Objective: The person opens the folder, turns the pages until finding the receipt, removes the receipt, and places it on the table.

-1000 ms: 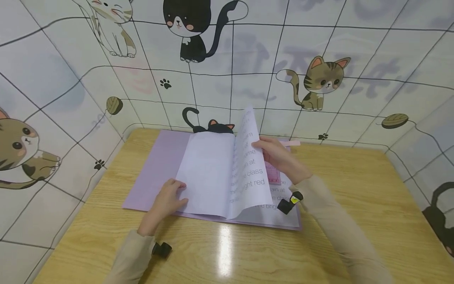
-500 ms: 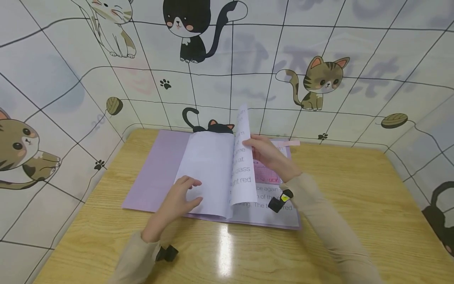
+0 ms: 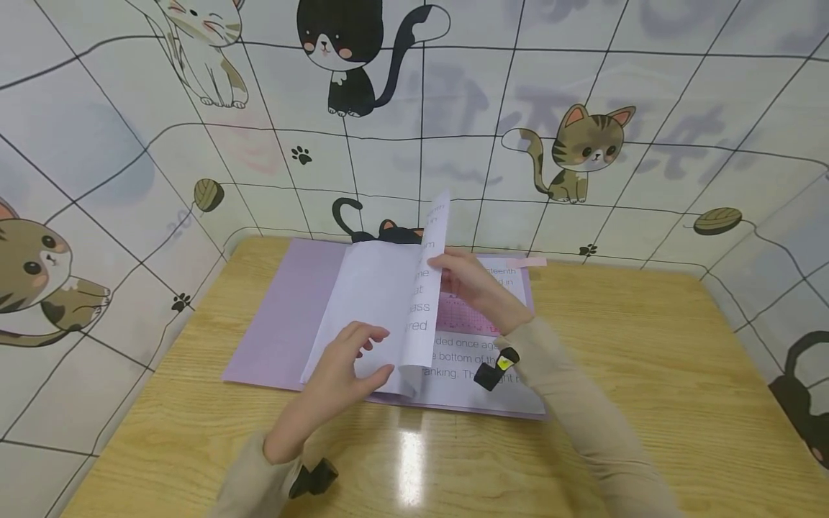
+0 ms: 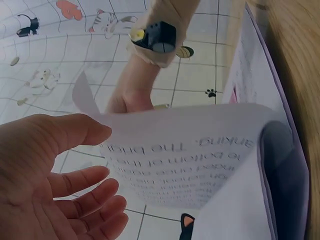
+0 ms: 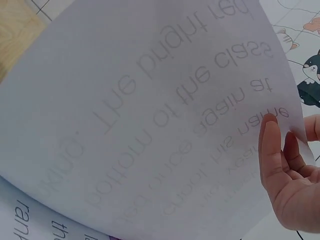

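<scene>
A purple-covered book (image 3: 272,324) lies spread on the table, its left page (image 3: 369,302) blank. My right hand (image 3: 476,288) pinches the outer edge of a printed page (image 3: 424,309) that stands up, bent, near the middle of the book. In the right wrist view, thumb and fingers sit on either side of that page (image 5: 165,100). Below it shows the right-hand page with a pink picture (image 3: 469,316) and large text. My left hand (image 3: 343,367) hovers above the lower left page, fingers spread and relaxed; in the left wrist view it is close to the raised page (image 4: 185,155), holding nothing.
The wooden table (image 3: 635,360) extends to both sides of the book. Behind it rises a white tiled wall (image 3: 466,158) with cartoon cats. A pink tab (image 3: 532,262) sticks out at the book's upper right.
My right hand has moved left, carrying the raised page with it and uncovering more of the page beneath. My left hand has lifted from the book's left edge and shifted right.
</scene>
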`<state>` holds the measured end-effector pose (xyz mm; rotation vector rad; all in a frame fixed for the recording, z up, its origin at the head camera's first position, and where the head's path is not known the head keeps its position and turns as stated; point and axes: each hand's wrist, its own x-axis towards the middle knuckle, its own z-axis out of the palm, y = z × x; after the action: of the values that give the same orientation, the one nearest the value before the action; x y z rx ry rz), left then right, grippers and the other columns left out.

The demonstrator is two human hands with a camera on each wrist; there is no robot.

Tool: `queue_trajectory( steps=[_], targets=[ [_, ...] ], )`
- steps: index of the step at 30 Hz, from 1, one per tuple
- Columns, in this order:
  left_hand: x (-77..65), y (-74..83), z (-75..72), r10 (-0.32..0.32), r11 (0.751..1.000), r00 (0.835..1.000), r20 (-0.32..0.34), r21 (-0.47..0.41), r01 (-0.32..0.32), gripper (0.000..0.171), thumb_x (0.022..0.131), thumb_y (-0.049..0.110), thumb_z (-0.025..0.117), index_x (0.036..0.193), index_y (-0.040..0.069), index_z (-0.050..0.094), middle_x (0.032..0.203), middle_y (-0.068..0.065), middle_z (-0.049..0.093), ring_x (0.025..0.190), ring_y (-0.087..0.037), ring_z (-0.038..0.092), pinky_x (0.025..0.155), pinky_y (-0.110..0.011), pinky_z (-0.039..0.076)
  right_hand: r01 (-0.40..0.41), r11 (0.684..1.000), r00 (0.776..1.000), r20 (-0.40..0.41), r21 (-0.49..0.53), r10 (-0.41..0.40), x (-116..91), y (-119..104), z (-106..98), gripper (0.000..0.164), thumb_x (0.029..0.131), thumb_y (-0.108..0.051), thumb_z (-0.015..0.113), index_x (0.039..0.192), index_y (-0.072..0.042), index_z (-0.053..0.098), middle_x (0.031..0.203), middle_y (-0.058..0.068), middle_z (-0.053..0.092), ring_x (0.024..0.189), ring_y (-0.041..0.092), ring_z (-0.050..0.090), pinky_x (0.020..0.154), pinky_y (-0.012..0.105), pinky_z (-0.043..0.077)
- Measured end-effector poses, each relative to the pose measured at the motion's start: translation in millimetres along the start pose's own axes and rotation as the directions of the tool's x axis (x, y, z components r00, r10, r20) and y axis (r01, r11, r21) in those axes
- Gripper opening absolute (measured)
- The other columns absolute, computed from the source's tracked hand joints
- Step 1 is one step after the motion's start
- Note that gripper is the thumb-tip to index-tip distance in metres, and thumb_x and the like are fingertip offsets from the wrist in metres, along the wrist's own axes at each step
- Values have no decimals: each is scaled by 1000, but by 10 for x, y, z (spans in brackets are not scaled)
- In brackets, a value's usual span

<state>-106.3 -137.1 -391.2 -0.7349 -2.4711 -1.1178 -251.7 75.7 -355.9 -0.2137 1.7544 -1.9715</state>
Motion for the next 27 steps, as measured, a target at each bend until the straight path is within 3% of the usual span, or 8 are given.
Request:
queue_trajectory(
  steps=[9,14,19,23,27],
  targets=[
    [30,205,-11,30,1000,999,-20,-1,-30,49,68,5,72,113,3,54,110,-7,55,89,-19,52,71,-30,48,16,999,1000,2,32,-16,55,51,136,47,91,-7,49,135,5,42,100,6,64,85,15,63,79,29,50],
    [26,248,-1,60,998,997,-56,30,-58,55,62,5,65,116,3,52,113,-8,51,91,-20,51,73,-30,48,19,999,1000,3,43,-20,94,88,191,42,91,-6,48,131,7,46,98,7,64,83,15,63,76,29,51],
    [30,276,25,35,996,994,-99,89,-26,60,61,2,76,116,1,52,115,-12,48,94,-23,52,73,-32,50,23,999,1000,18,26,-24,116,117,265,42,91,-6,48,130,7,46,110,17,61,86,16,63,82,33,51],
    [45,265,63,41,992,988,-149,121,-22,57,61,-8,76,113,-1,53,112,-14,48,94,-24,54,75,-32,52,9,1000,1000,19,24,-10,124,135,322,43,91,-7,48,132,6,45,116,20,59,87,16,63,87,37,50],
    [56,225,86,51,994,978,-203,101,-31,52,58,-23,66,105,-4,55,104,-16,50,83,-23,58,68,-28,53,-1,999,1000,14,32,0,125,146,359,42,90,-7,48,130,7,46,109,17,61,83,14,63,82,32,51]
  ],
)
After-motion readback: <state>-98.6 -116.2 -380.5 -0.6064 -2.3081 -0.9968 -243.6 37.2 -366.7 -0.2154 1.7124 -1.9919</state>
